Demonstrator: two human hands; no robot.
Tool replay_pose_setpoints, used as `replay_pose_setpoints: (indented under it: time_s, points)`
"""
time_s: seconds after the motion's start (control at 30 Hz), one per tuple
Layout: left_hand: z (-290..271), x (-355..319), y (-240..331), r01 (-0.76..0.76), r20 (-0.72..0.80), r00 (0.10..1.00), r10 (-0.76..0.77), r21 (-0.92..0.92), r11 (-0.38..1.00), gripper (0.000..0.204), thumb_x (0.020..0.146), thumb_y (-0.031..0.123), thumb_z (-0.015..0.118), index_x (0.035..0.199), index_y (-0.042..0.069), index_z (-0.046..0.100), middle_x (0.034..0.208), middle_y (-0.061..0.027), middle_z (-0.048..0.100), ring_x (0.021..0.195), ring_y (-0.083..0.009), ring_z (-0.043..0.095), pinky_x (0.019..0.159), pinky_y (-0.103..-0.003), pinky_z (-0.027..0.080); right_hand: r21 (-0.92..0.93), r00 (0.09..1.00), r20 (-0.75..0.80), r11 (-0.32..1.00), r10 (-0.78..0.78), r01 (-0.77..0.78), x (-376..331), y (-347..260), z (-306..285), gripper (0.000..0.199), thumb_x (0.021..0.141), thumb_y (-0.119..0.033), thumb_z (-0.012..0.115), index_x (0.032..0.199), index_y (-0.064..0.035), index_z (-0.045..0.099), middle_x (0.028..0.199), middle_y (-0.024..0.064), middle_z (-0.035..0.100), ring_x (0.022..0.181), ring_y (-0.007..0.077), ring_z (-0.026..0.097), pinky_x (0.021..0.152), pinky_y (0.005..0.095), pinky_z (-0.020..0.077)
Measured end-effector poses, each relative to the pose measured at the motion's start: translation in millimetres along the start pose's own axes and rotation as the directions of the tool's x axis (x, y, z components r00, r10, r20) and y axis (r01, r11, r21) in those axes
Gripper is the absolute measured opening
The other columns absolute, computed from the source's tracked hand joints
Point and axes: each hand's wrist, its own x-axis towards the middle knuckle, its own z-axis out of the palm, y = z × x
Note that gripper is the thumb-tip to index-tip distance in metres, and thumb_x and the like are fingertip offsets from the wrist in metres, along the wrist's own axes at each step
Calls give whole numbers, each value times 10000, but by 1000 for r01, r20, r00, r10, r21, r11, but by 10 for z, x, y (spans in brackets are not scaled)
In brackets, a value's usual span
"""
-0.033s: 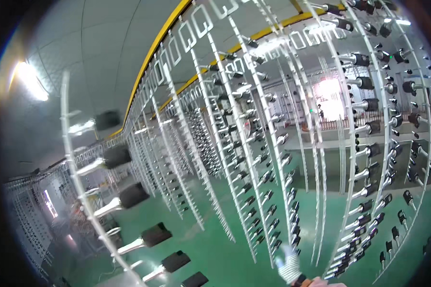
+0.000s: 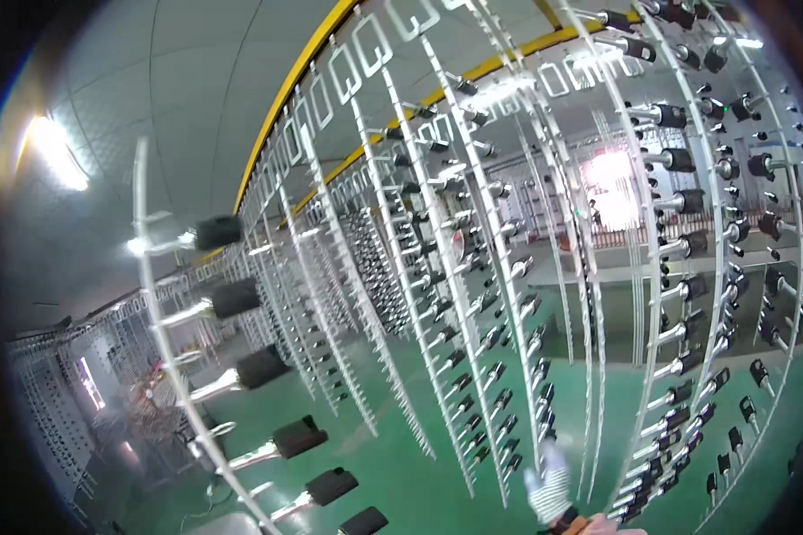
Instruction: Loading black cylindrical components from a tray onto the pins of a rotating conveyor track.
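Note:
My right hand [image 2: 549, 490], in a white and grey striped glove, reaches up from the lower edge. Its thumb stands apart from the blurred fingers, and I see nothing held. Just beyond the fingertips is the lower part of a hanging metal rack rod [image 2: 524, 357]; whether they touch it, I cannot tell. Small metal-stemmed parts with black heads [image 2: 542, 373] stick out from that rod. Close on the left stands another rod [image 2: 171, 366], tilted, carrying larger-looking parts with black blocky heads [image 2: 263, 366]. My left hand is out of view.
Many similar rods hang by wire loops [image 2: 341, 76] from a yellow overhead rail [image 2: 285, 89]. A curved row of loaded rods [image 2: 656, 294] stands at the right. The floor [image 2: 375, 481] is green. A lamp [image 2: 58, 153] shines at the upper left.
My right hand has moved slightly up and to the right. The near left rod has shifted right at its top, and its upper black parts show more sharply.

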Motion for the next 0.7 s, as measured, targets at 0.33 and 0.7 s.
replay_pose_setpoints:
  time_s: [0.33,0.7]
  points:
    - [888,1255,-635,-60,117,992,40,171,983,144,861,163,538,899,52,622,750,-58,599,643,-133,530,581,-262,444,698,954,-130,708,269,-104,1071,1062,-391,821,655,-145,703,1358,-4,302,1252,160,460,1153,263,448,999,364,351]
    - [2522,2769,-1111,-204,375,912,168,57,977,205,859,240,587,894,38,599,660,-26,603,489,-93,513,435,-267,413,558,882,318,683,348,-471,522,246,-922,232,849,-119,588,1072,-65,554,817,19,585,650,122,564,535,225,467]
